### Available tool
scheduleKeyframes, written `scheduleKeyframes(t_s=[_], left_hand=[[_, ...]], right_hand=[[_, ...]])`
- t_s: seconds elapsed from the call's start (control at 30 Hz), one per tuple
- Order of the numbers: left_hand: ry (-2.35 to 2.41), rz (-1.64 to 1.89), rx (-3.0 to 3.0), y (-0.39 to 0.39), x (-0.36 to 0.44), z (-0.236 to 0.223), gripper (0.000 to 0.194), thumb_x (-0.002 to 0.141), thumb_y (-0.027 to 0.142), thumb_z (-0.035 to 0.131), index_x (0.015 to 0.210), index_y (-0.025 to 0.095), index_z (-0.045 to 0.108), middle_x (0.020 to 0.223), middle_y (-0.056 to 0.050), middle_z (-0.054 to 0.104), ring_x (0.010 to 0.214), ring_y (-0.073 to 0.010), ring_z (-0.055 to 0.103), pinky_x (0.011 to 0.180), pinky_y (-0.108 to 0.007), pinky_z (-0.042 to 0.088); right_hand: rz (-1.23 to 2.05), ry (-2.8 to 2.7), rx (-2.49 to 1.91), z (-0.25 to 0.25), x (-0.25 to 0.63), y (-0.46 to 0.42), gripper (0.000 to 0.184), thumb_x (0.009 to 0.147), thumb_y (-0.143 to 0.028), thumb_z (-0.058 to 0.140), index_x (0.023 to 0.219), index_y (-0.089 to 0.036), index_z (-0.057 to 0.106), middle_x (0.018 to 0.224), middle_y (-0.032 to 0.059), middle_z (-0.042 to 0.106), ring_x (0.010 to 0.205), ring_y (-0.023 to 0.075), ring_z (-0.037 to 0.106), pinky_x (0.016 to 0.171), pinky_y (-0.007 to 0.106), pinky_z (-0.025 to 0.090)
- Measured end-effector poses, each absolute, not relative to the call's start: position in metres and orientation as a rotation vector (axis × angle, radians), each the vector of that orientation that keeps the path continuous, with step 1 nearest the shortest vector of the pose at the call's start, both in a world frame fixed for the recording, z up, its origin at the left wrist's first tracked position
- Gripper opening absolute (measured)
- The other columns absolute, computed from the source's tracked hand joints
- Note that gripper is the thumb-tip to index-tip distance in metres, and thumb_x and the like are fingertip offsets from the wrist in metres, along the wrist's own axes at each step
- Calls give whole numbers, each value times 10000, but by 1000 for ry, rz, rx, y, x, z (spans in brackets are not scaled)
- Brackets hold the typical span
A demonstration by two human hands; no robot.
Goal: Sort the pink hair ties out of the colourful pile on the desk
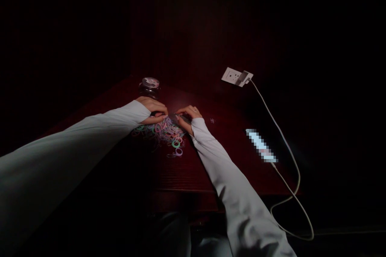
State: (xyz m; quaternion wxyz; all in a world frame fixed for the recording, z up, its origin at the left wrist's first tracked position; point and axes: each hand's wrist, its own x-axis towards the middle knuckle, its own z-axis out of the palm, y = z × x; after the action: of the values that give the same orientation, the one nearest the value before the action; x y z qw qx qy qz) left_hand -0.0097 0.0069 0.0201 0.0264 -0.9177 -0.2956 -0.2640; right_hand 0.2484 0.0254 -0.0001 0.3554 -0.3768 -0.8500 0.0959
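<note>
A loose pile of thin, colourful hair ties [167,132] in pink, purple and green lies on the dark red table. My left hand [152,108] is over the pile's upper left side, thumb and fingers pinched together, with a hair tie showing at the fingertips. Facing it, close by at the upper right of the pile, my right hand [187,114] has thumb and index finger drawn together; what lies between them is too small and dark to make out. A ring is on one finger of the right hand.
Behind my left hand stands a round jar [150,86] with a clear lid. A small tangle [212,120] lies to the right. A phone [261,146] sits farther right, its white cable [282,132] running to a charger in the wall socket [231,76]. The table's front edge [183,190] is nearer me.
</note>
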Motion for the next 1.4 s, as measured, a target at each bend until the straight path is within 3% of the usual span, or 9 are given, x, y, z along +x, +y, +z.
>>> scheduleKeyframes(t_s=[0.2,0.57,0.9,1.07,1.2,1.4], left_hand=[[-874,-840,-2825,9,-9,19,297,1054,350,523,930,228,764,739,12,707,712,-143,652,705,-263,409],[-865,-799,-2833,9,-9,20,241,1017,287,549,986,229,781,771,6,746,759,-148,684,713,-261,422],[-839,-770,-2835,11,-10,19,282,1052,320,533,980,215,785,774,2,744,754,-145,681,711,-256,419],[-836,-749,-2849,13,-10,18,288,1066,331,537,977,207,782,794,-13,753,760,-157,681,717,-269,422],[-841,-774,-2840,13,-10,16,298,1075,364,544,979,215,783,795,-12,753,777,-160,690,720,-271,422],[-832,-755,-2871,13,-10,17,354,1106,409,515,1000,202,781,814,-31,761,784,-161,689,708,-269,421]], right_hand=[[358,-2252,-953,-2,261,27,91,896,-348,830,895,-263,798,917,6,736,915,212,641,958,373,469],[455,-2432,-909,-2,263,13,195,880,-256,857,1068,-301,832,1102,19,748,1061,242,626,1009,386,457],[470,-2243,-876,-7,254,26,68,869,-293,892,859,-237,855,862,25,760,837,191,639,858,344,474],[588,-2162,-899,-7,251,26,275,891,-519,870,824,-252,867,783,31,734,767,188,614,749,342,464],[696,-2054,-955,-1,246,22,478,800,-723,862,719,-253,828,721,21,692,711,171,560,699,337,435],[861,-1878,-1026,6,242,15,557,684,-793,877,677,-243,786,706,9,683,672,156,515,653,331,410]])
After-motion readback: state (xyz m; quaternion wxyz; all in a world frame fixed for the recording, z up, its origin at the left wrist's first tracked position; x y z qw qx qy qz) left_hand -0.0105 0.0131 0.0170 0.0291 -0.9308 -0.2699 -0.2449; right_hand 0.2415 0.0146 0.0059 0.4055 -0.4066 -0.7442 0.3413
